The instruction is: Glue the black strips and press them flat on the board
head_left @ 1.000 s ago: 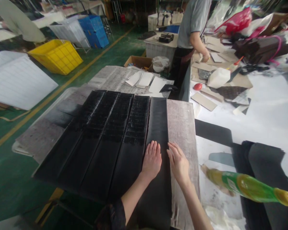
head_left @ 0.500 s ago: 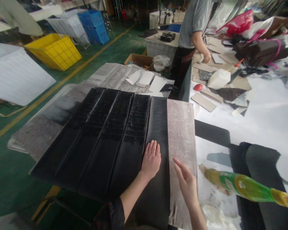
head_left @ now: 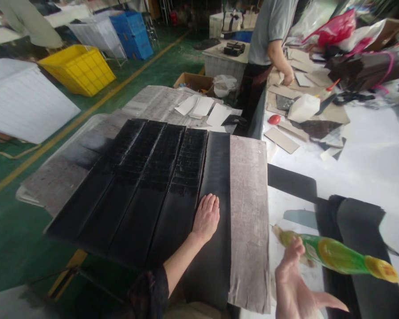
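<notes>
My left hand (head_left: 206, 217) lies flat, fingers stretched, on a matte black strip (head_left: 218, 164) at the right end of a row. Several other black strips (head_left: 146, 208) lie side by side to its left, their far ends glossy and wet-looking. A grey fabric-covered board (head_left: 249, 212) shows to the right of the matte strip. My right hand (head_left: 292, 279) is raised, palm turned up, with the thumb stretched away from the fingers and nothing in it. It is nearest to a green and yellow bottle (head_left: 339, 256) lying on its side; whether the fingertips touch it I cannot tell.
Dark sheets (head_left: 359, 217) lie stacked on the white table (head_left: 379, 164) at right. Further back are scraps, a white jug (head_left: 304, 108) and a red egg-shaped object (head_left: 274, 119). A co-worker's arm (head_left: 281, 62) reaches over that table. Yellow (head_left: 76, 68) and blue bins (head_left: 132, 35) stand on the floor.
My right hand has moved right, from above the grey board to beside the bottle, and turned palm up with the thumb spread. My left hand stays on the matte strip.
</notes>
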